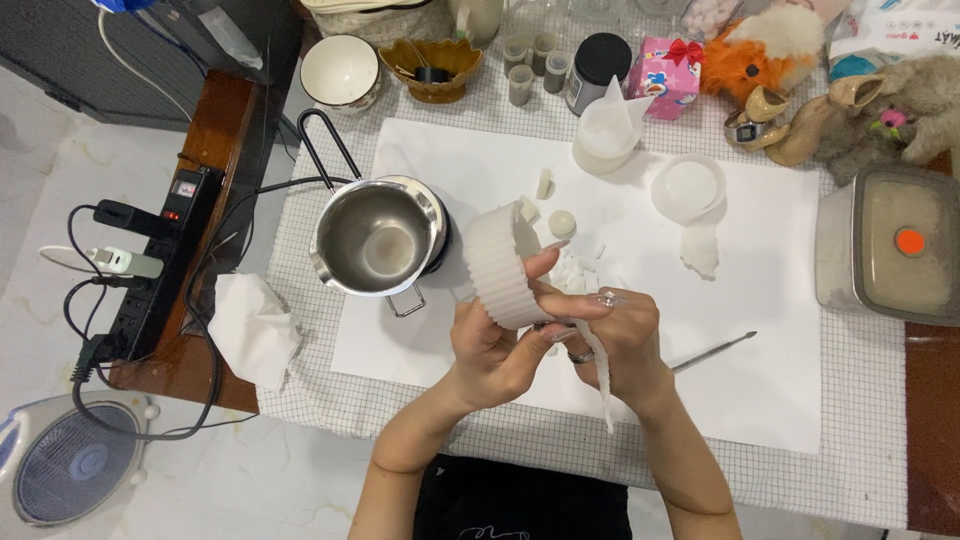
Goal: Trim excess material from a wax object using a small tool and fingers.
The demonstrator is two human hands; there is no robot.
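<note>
mold: your left hand (pixel 490 350) grips a white ribbed silicone cup mold (pixel 505 265), tipped sideways, mouth facing right
strip: your right hand (pixel 615 335) pinches a thin white strip (pixel 603 385)
spot: just right of the shiny steel melting pot (pixel 378 238)

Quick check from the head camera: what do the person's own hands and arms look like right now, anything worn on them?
Both forearms are bare, with no sleeves, gloves or watch in view. The right hand wears a dark band ring on one finger and has long, pale, glossy pointed nails. The left hand shows no ring or other jewellery. A dark garment shows at the lap.
</note>
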